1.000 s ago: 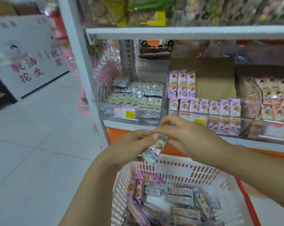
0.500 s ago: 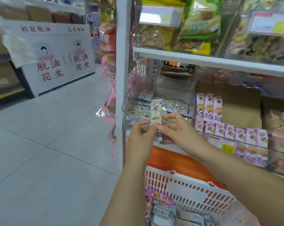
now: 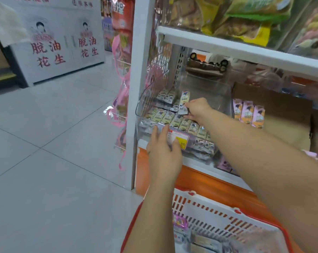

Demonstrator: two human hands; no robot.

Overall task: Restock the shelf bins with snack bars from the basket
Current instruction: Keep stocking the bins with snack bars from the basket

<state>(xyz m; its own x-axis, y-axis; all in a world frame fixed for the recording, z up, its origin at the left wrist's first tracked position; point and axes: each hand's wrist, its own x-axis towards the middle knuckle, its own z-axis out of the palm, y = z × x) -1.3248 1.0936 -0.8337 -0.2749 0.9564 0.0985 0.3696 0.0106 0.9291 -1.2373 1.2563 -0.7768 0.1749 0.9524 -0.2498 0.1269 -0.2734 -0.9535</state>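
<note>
The right hand [image 3: 197,109] reaches into a clear shelf bin [image 3: 141,108], fingertips apparently pinching an upright snack bar [image 3: 185,96] above rows of matching bars. The left hand [image 3: 163,152] lies flat against the bin's front, fingers straight and close together, touching its price label [image 3: 182,138]. A red-and-white basket [image 3: 218,214] sits below, over a grey tiled floor [image 3: 54,161].

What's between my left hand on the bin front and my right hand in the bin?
In the head view: the clear bin's front wall and a row of snack bars lying behind it.
</note>
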